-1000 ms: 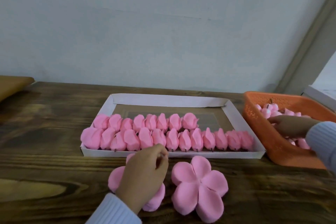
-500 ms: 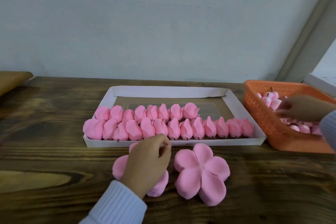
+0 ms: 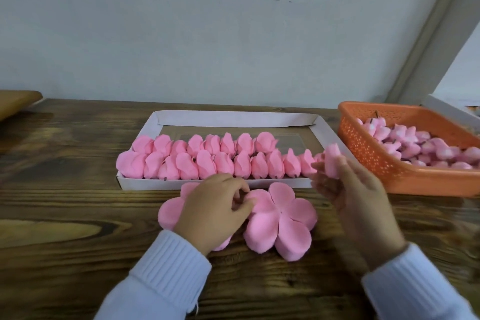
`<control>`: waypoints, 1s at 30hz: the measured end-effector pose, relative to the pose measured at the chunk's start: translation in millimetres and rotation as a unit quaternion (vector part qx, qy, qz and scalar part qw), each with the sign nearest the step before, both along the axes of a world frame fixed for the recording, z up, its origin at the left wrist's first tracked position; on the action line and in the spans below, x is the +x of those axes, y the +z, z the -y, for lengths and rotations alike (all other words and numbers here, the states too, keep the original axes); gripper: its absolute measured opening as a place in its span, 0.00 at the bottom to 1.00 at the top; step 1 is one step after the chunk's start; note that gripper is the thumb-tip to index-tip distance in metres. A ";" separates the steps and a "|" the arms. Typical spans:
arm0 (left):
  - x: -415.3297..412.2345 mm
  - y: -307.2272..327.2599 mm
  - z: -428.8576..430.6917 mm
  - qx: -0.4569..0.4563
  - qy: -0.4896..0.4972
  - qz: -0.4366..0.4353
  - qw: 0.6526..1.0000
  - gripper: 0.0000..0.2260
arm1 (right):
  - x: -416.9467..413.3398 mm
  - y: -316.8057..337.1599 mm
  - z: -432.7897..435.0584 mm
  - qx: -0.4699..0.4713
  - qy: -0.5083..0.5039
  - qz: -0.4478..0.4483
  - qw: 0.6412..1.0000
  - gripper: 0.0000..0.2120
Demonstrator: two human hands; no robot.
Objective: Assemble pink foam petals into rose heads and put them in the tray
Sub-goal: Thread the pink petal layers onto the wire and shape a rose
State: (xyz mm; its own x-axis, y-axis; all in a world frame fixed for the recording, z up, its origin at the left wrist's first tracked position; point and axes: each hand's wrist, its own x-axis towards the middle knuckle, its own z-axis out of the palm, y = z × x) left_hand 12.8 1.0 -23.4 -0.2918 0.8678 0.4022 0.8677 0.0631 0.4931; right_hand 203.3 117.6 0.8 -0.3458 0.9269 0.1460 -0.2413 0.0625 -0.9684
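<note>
Two flat five-petal pink foam pieces lie on the wooden table in front of the white tray (image 3: 233,120). My left hand (image 3: 215,212) covers the left petal piece (image 3: 170,212) and its fingertips pinch the edge of the right petal piece (image 3: 281,221). My right hand (image 3: 355,197), blurred, holds a small pink rose bud (image 3: 332,161) upright between fingers and thumb, over the tray's front right corner. Inside the tray stand two rows of finished pink rose heads (image 3: 205,158).
An orange perforated basket (image 3: 374,153) at the right holds several pink buds (image 3: 415,143). A brown board (image 3: 15,101) juts in at the far left. A grey wall rises behind the table, and a white ledge (image 3: 452,109) sits past the basket.
My right hand has come out of the orange basket with a bud and moved left toward the petal pieces. My left hand has reached across to the right petal piece.
</note>
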 end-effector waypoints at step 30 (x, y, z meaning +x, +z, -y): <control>9.0 3.2 -0.2 0.024 -0.033 0.012 0.999 0.03 | -13.6 -21.9 4.5 0.021 -0.031 0.081 0.996 0.11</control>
